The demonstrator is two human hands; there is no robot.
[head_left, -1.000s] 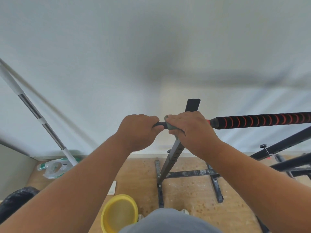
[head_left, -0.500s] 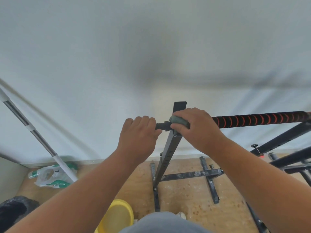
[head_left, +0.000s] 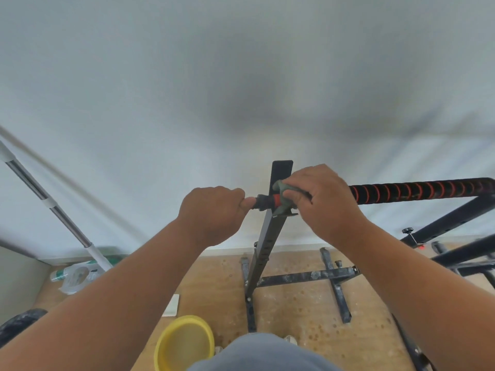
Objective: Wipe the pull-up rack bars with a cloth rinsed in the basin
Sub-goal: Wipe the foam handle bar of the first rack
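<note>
Hands at the top end of the rack, both forearms reaching forward and up from the lower corners of the view. Left hand (head_left: 214, 211) is curled into a fist around the short black end stub of the pull-up bar (head_left: 417, 190), knuckles up, thumb tip showing beside the end cap. Right hand (head_left: 320, 202) is to the right of it, fingers bent over a grey-green cloth (head_left: 281, 195) and pressing it onto the bar right where the bar meets the black upright post (head_left: 267, 245); part of the cloth hangs down against the post. A short stretch of bar with an orange band shows between the 2 hands. To the right of the right hand the bar runs on toward the frame edge, black grip with orange spiral stripes. The post slants down to black floor rails (head_left: 308, 276) on a speckled brown floor (head_left: 294, 311). Yellow basin (head_left: 171, 344) sits on the floor below the left forearm, near the person's grey clothing at bottom centre; whether it holds water cannot be told. A metal pole (head_left: 51, 207) leans against the white wall at left, with a crumpled white and green plastic bag (head_left: 76, 275) at its foot.
</note>
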